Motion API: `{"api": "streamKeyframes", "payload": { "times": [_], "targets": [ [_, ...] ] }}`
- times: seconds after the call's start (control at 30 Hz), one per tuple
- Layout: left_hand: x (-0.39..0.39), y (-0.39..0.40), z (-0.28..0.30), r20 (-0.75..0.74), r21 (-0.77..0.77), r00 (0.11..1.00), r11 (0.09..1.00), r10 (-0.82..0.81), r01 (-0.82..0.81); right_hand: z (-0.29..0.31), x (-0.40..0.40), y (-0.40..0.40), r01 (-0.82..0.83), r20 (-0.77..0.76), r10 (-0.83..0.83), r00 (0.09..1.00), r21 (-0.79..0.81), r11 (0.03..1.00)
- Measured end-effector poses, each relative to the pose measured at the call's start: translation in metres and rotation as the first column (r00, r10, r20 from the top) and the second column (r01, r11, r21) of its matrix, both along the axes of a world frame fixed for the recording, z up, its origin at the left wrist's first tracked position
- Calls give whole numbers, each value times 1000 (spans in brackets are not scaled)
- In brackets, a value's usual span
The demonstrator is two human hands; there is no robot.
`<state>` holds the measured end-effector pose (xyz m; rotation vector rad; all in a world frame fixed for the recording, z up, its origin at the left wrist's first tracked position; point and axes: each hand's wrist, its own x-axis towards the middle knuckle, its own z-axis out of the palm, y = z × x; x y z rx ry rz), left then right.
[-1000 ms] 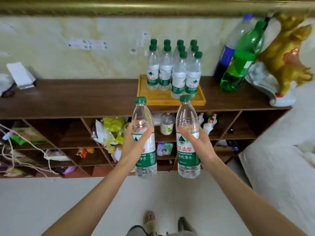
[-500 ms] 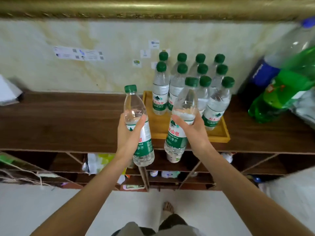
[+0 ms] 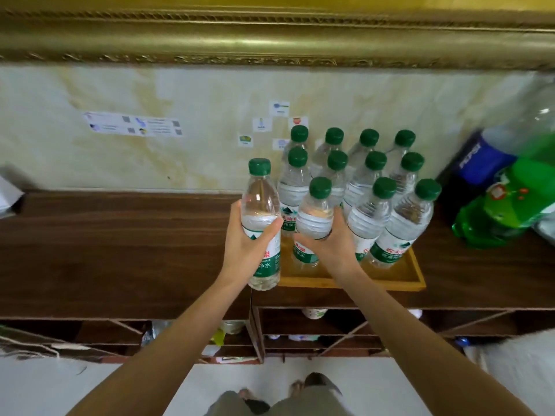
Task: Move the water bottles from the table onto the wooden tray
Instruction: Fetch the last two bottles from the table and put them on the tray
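My left hand (image 3: 244,250) grips a clear water bottle with a green cap (image 3: 260,205), held upright just left of the wooden tray (image 3: 399,274), over the dark shelf top. My right hand (image 3: 333,250) is closed around a second green-capped bottle (image 3: 313,217), upright over the tray's front left part; I cannot tell whether its base touches the tray. Several more such bottles (image 3: 369,190) stand in rows on the tray behind and to the right, close to my right hand.
The tray sits on a long dark wooden shelf top (image 3: 120,244) against a pale wall. Two large soda bottles, one blue-labelled (image 3: 477,157) and one green (image 3: 504,211), stand to the right. Cluttered cubbyholes (image 3: 300,334) lie below.
I have stepped closer to the shelf. Both hands carried their bottles forward and up; the right bottle went from tilted in front of the tray to upright over its front left part.
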<state>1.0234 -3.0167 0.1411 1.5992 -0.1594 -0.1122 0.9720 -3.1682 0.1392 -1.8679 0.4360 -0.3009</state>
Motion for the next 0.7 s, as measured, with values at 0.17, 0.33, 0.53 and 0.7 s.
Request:
{"api": "streamKeyframes", "payload": {
  "times": [0.17,0.33,0.53,0.7],
  "targets": [
    [9,5,-4,0,-30,999,998,-48,48,14,-10,-1,31,-29,-38,999,-200,979],
    [13,1,-2,11,-53,997,996,-72,72,70,-15,-1,-60,7,91,996,-698,714],
    [15,-8,-2,71,-58,993,994,-90,94,100,2,-17,-261,-175,199,964,-767,586],
    [16,-18,-7,138,-34,983,992,-118,124,112,10,-28,-251,-172,184,968,-725,642]
  ]
}}
